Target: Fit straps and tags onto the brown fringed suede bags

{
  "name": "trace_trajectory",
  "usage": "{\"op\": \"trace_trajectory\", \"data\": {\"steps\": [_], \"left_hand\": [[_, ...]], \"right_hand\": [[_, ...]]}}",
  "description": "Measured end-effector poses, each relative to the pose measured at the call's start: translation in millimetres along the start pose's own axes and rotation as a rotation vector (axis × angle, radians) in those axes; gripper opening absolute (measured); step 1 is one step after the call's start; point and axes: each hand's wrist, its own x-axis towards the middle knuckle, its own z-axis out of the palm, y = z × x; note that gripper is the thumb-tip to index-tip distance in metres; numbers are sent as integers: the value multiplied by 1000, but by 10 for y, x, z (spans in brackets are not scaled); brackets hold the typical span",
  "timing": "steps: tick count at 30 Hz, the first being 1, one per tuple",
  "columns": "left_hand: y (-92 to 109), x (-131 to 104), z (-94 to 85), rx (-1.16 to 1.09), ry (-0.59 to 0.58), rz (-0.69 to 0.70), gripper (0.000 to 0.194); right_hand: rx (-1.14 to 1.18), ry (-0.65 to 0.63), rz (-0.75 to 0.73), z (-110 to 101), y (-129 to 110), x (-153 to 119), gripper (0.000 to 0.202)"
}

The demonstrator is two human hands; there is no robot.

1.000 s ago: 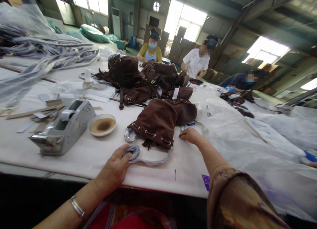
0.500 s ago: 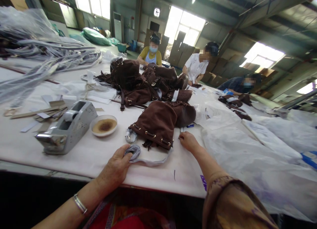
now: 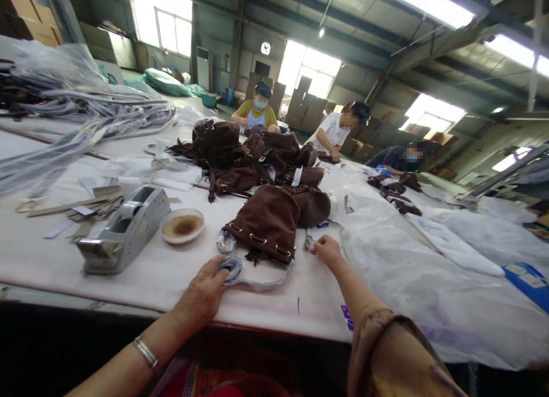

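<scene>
My left hand (image 3: 205, 291) grips a coiled strap (image 3: 231, 265) in a greyish wrapping just above the table's near edge. From the coil the strap runs right, up to the lower corner of a dark brown drawstring bag (image 3: 268, 219). This bag lies with its eyelet-lined opening toward me, and a bunch of fringe hangs out below it. To the right of the bag, my right hand (image 3: 328, 251) has its fingertips pinched on a small pale piece (image 3: 309, 241), too small to identify. A blue object (image 3: 322, 225) lies just beyond those fingers.
A grey tape dispenser (image 3: 128, 231) and a white dish (image 3: 167, 237) stand at left, near cardboard strips (image 3: 75, 207). More brown bags (image 3: 240, 174) are heaped behind. Plastic sheeting (image 3: 412, 288) covers the right side; wrapped straps (image 3: 107, 108) lie far left. Several people work across the table.
My right hand now has a small pale piece at its fingertips, where a thin piece showed before. My left hand keeps its hold on the coil. The view has tilted upward slightly.
</scene>
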Motion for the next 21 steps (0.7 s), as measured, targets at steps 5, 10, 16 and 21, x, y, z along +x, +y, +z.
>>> {"op": "trace_trajectory", "data": {"steps": [5,10,16,21], "left_hand": [[-9,-8,19,-15,38,5,22],[-20,-11,35,-11,48,15,22],[-11,-18,24,-20,32,10,22],[-42,-22,45,-49,23,8,22]], "right_hand": [[196,61,-8,-35,131,-274,14],[134,94,-164,-132,200,-683,8],[-57,72,-154,-110,239,-828,13],[-212,-5,-159,-126,189,-802,30]]}}
